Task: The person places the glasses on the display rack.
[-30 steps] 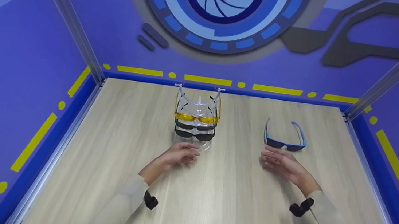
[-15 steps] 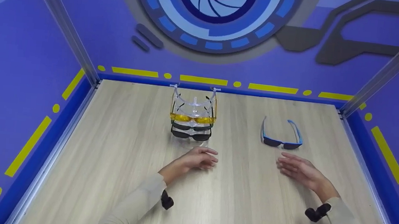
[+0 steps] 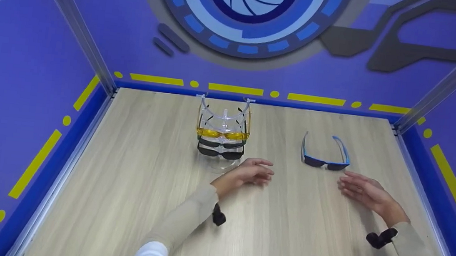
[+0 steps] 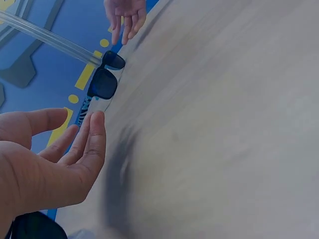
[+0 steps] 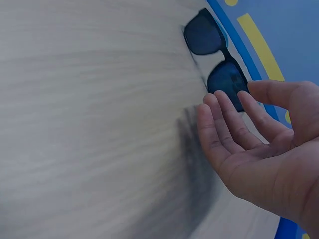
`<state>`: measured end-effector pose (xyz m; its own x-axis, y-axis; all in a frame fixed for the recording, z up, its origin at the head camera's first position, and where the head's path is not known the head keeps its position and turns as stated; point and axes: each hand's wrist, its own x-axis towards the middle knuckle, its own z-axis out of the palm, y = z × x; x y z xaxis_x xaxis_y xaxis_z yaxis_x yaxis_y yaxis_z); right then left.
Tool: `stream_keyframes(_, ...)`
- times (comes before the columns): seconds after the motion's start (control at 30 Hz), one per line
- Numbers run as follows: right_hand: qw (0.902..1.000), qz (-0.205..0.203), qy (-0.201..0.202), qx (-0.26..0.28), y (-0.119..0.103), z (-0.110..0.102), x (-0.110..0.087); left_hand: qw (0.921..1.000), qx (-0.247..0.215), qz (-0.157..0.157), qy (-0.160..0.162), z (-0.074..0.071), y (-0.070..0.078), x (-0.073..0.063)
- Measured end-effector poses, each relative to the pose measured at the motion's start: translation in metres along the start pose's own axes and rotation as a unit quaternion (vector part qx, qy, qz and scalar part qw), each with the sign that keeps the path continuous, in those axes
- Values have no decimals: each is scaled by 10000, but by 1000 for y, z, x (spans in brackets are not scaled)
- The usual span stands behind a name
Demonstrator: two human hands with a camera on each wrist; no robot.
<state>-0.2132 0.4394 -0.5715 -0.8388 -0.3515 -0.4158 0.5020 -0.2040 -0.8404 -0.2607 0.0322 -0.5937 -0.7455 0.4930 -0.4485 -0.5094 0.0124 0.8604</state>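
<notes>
Blue-framed sunglasses (image 3: 325,164) with dark lenses stand on the table, temples pointing toward the back wall. Just to their front right is my right hand (image 3: 370,195), palm inward, fingers loosely extended and holding nothing. My left hand (image 3: 248,174) hovers to the front left of them, relaxed, with nothing in its grasp. Beside that hand a clear display rack (image 3: 225,117) carries yellow glasses (image 3: 222,134) on top and two dark pairs of sunglasses (image 3: 220,154) below. In the right wrist view, the fingertips overlap one dark lens of the blue-framed sunglasses (image 5: 203,35).
The wooden table (image 3: 131,177) is bounded by a blue back wall (image 3: 299,80) and side walls with yellow dashes. Metal posts (image 3: 76,25) rise at the back corners. A small black camera (image 3: 381,238) sits on each wrist.
Both hands have shifted to the right over the table. The left has moved past the rack's front, and the right from in front of the blue-framed sunglasses to their right side.
</notes>
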Motion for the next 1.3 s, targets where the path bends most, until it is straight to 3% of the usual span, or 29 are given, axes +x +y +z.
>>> stream_keyframes(0.23,9991,24,362,-222,-14,-19,-2,9999,40,-24,111,24,13,28)
stream_keyframes(0.43,9971,56,725,-209,-19,-32,0,9997,209,-55,131,35,22,46)
stream_keyframes(0.53,9964,-108,835,15,-18,-36,1,9991,312,152,246,39,27,55)
stream_keyframes(0.7,9892,-799,1095,558,-15,-37,7,9948,270,705,686,48,32,70)
stream_keyframes(0.83,9854,-1049,1202,594,-14,-35,17,9923,172,872,860,54,33,82)
stream_keyframes(1.1,9881,-879,1231,297,-12,-31,37,9932,237,800,812,66,30,95)
stream_keyframes(1.3,9843,-853,1516,292,-6,-23,49,9952,47,760,621,71,23,103)
